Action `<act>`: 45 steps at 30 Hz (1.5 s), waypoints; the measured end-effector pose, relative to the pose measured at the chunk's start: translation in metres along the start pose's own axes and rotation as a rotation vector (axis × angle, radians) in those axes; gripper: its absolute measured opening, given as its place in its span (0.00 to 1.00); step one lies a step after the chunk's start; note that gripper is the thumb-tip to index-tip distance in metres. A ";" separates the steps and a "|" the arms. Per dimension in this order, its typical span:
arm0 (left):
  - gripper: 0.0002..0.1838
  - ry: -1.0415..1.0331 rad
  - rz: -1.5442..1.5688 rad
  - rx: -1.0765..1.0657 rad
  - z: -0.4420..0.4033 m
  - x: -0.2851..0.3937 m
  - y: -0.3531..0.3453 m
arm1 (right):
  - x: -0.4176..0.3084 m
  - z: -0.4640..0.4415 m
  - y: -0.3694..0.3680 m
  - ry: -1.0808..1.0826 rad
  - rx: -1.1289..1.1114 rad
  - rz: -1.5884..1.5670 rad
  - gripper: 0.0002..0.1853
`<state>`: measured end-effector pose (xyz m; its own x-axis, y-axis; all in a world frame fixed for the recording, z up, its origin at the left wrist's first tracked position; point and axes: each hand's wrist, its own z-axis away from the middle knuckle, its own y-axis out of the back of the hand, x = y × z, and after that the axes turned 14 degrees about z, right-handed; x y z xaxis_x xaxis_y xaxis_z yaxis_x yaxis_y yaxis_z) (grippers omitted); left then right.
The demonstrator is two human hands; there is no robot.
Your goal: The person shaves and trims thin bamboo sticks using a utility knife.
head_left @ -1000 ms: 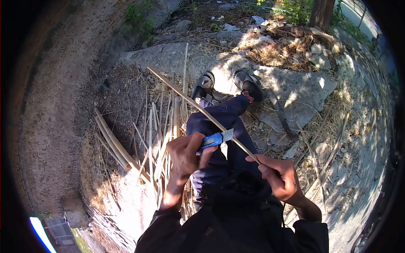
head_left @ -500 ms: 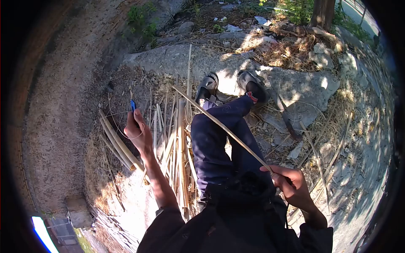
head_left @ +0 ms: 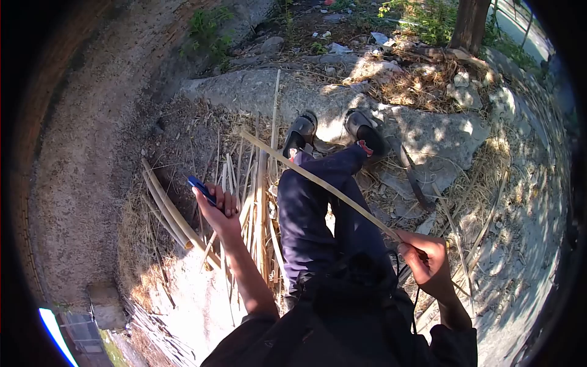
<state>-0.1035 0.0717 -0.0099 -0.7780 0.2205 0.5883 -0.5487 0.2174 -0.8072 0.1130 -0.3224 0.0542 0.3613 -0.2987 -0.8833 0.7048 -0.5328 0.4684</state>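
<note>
My left hand [head_left: 220, 210] is closed around a blue cutter [head_left: 200, 188], held out to the left over the ground beside a heap of split strips. Between the thumb and fingers of my right hand [head_left: 423, 255] is the near end of a long, thin wooden strip [head_left: 321, 181]. The strip slants up and leftward across my legs, its far end above the heap of pale strips [head_left: 262, 214]. The cutter and the strip are well apart.
Two thick curved canes [head_left: 166, 205] lie at the left. A dark curved blade [head_left: 413, 179] rests on the flat rock [head_left: 437, 137] right of my shoes. Beyond are dry grass [head_left: 409, 85], a tree trunk [head_left: 470, 25] and green plants [head_left: 210, 29].
My left hand first swung left from the strip with the cutter, then turned over and came slightly back right and down. My right hand moved slightly right and down, still holding the strip.
</note>
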 end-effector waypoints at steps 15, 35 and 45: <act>0.22 -0.166 -1.006 -0.817 0.095 -0.049 -0.081 | -0.001 -0.007 -0.004 0.038 -0.034 -0.012 0.19; 0.17 -0.219 -1.135 -0.826 0.099 -0.052 -0.112 | -0.005 -0.010 0.000 0.085 -0.083 0.066 0.18; 0.20 -0.326 -1.256 -0.854 0.102 -0.044 -0.110 | -0.008 -0.012 -0.001 0.189 0.023 0.141 0.20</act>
<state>-0.0395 -0.0586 0.0481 -0.0607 -0.6969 0.7146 -0.6332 0.5803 0.5122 0.1169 -0.3100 0.0603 0.5644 -0.2191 -0.7959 0.6259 -0.5150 0.5857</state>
